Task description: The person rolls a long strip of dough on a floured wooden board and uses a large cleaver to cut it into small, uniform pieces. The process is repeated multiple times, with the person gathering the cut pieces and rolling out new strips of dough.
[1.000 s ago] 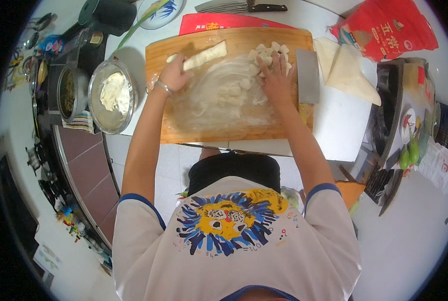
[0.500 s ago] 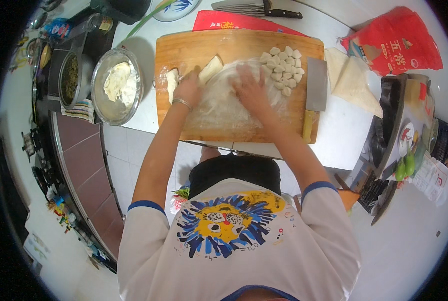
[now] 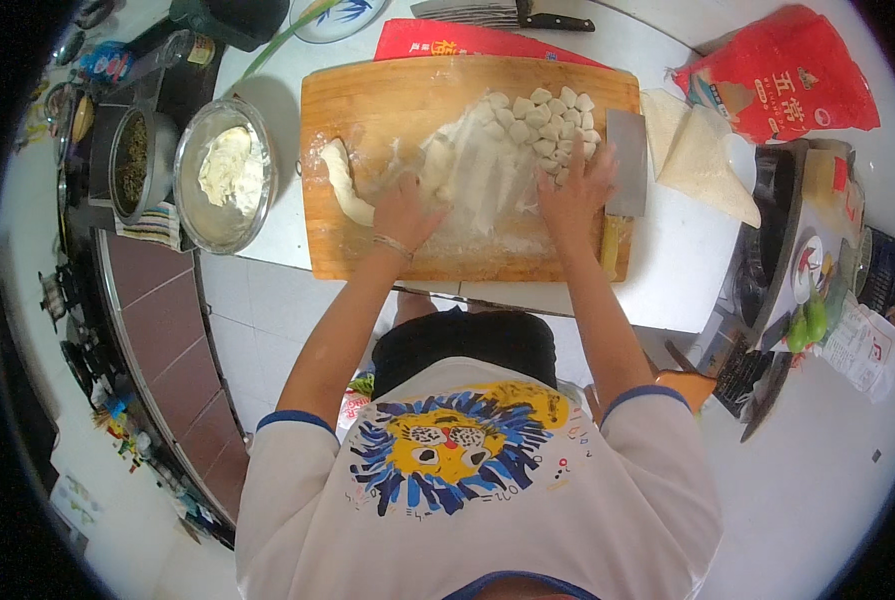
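Dough pieces lie beside hands.

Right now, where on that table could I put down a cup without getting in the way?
The barest patch is the white table in front of the cleaver, right of the cutting board. A narrower strip lies between the board and the metal bowl. The board itself is crowded: both hands, left hand and right hand, the dough pieces and flour.
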The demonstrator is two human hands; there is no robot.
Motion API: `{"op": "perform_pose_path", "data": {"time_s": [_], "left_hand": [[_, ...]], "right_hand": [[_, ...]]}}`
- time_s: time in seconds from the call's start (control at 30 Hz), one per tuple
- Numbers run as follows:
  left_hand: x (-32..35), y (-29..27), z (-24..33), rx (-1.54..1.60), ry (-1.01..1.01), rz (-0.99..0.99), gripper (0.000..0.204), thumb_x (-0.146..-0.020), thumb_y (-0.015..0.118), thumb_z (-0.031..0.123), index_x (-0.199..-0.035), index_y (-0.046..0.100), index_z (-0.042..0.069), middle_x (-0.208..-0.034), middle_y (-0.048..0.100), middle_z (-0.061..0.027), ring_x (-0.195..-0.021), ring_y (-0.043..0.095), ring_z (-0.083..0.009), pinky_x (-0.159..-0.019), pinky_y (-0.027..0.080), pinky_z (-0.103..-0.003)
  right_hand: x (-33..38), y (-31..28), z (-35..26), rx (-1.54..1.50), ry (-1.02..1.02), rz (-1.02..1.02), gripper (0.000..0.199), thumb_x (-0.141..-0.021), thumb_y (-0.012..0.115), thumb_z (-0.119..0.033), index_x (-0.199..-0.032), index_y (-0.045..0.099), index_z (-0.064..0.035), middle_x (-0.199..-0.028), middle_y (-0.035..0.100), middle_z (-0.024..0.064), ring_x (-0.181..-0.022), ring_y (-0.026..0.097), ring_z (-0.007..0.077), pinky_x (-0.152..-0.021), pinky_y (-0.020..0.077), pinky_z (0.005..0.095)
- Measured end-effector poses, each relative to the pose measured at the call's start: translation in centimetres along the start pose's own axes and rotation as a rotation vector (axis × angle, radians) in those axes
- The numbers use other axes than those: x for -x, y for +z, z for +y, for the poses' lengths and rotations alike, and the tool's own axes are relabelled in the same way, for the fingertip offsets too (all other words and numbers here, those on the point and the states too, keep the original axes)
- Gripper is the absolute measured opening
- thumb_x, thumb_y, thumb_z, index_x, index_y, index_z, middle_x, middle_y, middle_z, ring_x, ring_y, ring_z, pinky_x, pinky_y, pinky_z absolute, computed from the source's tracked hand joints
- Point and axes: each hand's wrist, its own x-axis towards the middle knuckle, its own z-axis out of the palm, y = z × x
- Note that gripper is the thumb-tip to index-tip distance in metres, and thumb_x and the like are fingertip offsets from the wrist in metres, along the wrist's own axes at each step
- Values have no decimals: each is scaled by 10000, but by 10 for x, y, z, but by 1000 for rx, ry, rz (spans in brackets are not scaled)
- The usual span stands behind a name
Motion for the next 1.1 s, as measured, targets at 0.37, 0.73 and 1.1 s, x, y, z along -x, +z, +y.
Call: {"op": "perform_pose_path", "data": {"time_s": [0.37, 0.73, 1.1], "left_hand": [[-29, 28, 32, 24, 186, -69, 581, -825, 680, 369, -1243, 478, 19, -1114, 610, -228, -1027, 585, -385, -874, 472, -435], [-30, 15, -19, 421, 306, 77, 358, -880, 642, 244, -1142, 572, 10, -1023, 633, -187, -972, 620, -329, -835, 478, -393], [-14, 50, 4, 228, 467, -8, 345, -821, 602, 120, -1162, 576, 78, -1086, 629, -150, -1006, 588, -345, -860, 479, -426]], "right_hand": [[-40, 45, 4, -37, -130, 153, 766, -860, 630, -356, -1463, 277, -41, -1438, 215, 367, -1348, 234, 500, -1096, 240, 556], [50, 46, -53, -366, -249, -237, 376, -747, 690, -162, -1076, 568, -29, -1082, 531, 178, -974, 570, 361, -779, 498, 448], [-19, 0, 24, -259, -2, -78, 339, -829, 624, -168, -1131, 560, -28, -1156, 542, 213, -987, 575, 398, -809, 495, 469]]}}
